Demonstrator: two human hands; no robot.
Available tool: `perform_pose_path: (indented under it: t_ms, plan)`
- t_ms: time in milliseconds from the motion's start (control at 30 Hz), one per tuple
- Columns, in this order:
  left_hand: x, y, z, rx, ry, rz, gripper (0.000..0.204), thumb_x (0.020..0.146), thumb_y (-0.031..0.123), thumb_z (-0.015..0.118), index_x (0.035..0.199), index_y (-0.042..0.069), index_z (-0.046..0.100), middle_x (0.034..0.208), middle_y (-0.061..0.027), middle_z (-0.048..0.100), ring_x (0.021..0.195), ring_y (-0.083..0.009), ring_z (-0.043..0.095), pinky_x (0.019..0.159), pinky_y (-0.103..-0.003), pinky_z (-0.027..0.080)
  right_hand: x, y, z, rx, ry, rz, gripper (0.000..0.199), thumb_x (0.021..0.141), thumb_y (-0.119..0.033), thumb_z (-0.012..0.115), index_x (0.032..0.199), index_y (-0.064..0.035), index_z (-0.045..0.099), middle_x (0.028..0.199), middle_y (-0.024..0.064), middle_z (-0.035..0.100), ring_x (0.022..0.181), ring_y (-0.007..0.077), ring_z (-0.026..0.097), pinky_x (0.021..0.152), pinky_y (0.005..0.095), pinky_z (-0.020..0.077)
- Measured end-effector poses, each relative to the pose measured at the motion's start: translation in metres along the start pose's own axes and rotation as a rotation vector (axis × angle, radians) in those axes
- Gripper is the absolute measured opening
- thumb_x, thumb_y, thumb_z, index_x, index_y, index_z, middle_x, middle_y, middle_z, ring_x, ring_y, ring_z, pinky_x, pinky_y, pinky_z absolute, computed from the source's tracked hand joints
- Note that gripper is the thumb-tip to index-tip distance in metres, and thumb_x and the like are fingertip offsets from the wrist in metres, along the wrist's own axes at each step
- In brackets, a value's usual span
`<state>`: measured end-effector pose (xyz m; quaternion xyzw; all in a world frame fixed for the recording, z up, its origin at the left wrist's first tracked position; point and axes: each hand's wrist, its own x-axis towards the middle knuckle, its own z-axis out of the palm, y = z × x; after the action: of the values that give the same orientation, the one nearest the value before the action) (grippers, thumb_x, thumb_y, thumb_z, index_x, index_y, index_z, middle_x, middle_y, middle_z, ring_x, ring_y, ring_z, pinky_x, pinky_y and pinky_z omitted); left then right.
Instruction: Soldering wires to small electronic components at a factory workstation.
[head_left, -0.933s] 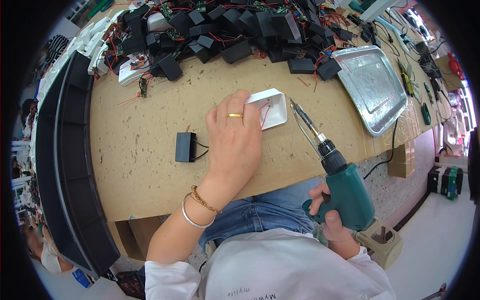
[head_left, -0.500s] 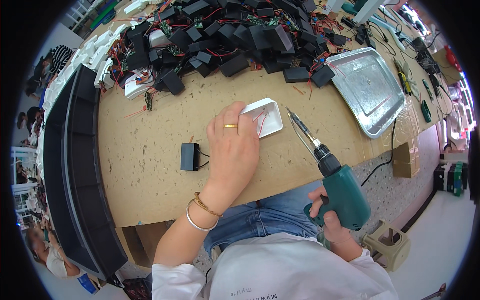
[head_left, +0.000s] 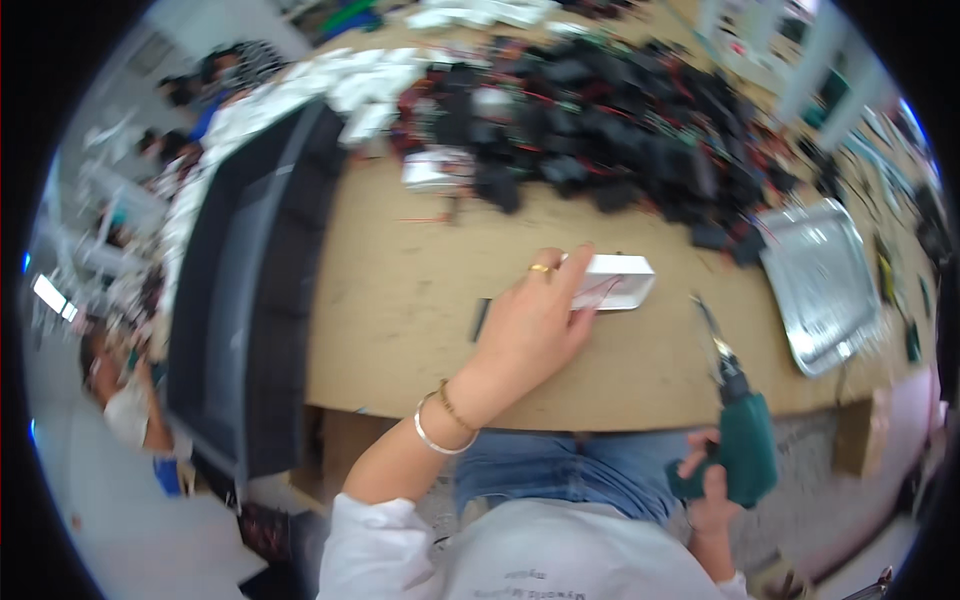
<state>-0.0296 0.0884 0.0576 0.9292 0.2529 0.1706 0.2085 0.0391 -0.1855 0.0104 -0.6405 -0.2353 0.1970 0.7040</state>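
Note:
Over the middle of the table, my left hand (head_left: 535, 325) grips the left end of a white open plastic case (head_left: 628, 270). Thin red wires run inside the case. A small black box (head_left: 482, 318) lies just left of that hand, which hides most of it. On the right, my right hand (head_left: 710, 485) is wrapped round the handle of a green soldering gun (head_left: 750, 450). The gun's metal tip points up and away, to the right of the case and apart from it. The picture is blurred.
A heap of black boxes with red wires and green boards (head_left: 600, 130) covers the far side. White cases (head_left: 370, 90) lie at the far left, beside a long black bin (head_left: 290, 280). A metal tray (head_left: 825, 290) sits at right, with hand tools beyond it.
The view has swung left, so the table and its things appear farther right. Both hands keep hold of the case and the soldering gun. The small black box is now mostly covered.

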Motion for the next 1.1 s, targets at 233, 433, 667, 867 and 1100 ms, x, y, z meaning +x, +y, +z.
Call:
perform_pose_path:
  t_ms: [233,433,667,867,1100]
  plan:
    - [0.006,-0.073,-0.179,-0.088,0.616,-0.293,0.022,0.085,0.021,0.063,0.09,-0.001,0.063,0.076,-0.0069,0.064,0.064,-0.0107,0.057,0.058,-0.026,0.047,0.009,0.014,-0.002,0.068,-0.008,-0.023,0.044,0.089,-0.03,0.058,0.116,0.0027,0.049,0.097,0.0149,0.057,0.063,0.0125,0.054,0.059,0.0249,0.0439]
    - [-0.034,-0.216,-0.291,0.421,0.712,-0.631,0.032,0.082,0.03,0.06,0.091,0.001,0.063,0.081,-0.0128,0.067,0.074,-0.0239,0.066,0.069,-0.033,0.051,0.015,0.01,0.004,0.084,-0.061,0.017,0.04,0.089,-0.027,0.057,0.115,0.0026,0.049,0.098,0.0137,0.057,0.063,0.0119,0.055,0.063,0.0262,0.0446]
    - [-0.003,-0.202,-0.23,1.22,0.525,-0.593,0.024,0.079,0.032,0.064,0.083,0.009,0.066,0.089,-0.0097,0.063,0.085,-0.0312,0.062,0.069,-0.042,0.052,0.019,0.008,0.006,0.045,-0.032,0.037,0.038,0.089,-0.025,0.055,0.115,0.0027,0.049,0.098,0.0135,0.057,0.064,0.0115,0.054,0.062,0.0258,0.0446]
    - [0.084,-0.174,-0.091,0.195,-0.051,0.097,0.041,0.071,0.021,0.073,0.106,0.003,0.063,0.104,-0.016,0.062,0.102,-0.032,0.057,0.088,-0.039,0.045,0.019,0.004,0.017,0.036,-0.08,0.03,0.039,0.089,-0.025,0.056,0.115,0.0034,0.049,0.099,0.0143,0.057,0.064,0.012,0.055,0.062,0.0262,0.0449]
    - [0.1,-0.196,-0.07,0.141,0.031,0.081,0.057,0.07,0.029,0.077,0.113,0.0,0.052,0.105,-0.0196,0.06,0.1,-0.0352,0.057,0.085,-0.04,0.047,0.014,-0.001,0.013,0.021,-0.059,0.091,0.04,0.089,-0.027,0.057,0.115,0.0019,0.048,0.098,0.0104,0.057,0.065,0.0118,0.054,0.067,0.0287,0.0437]
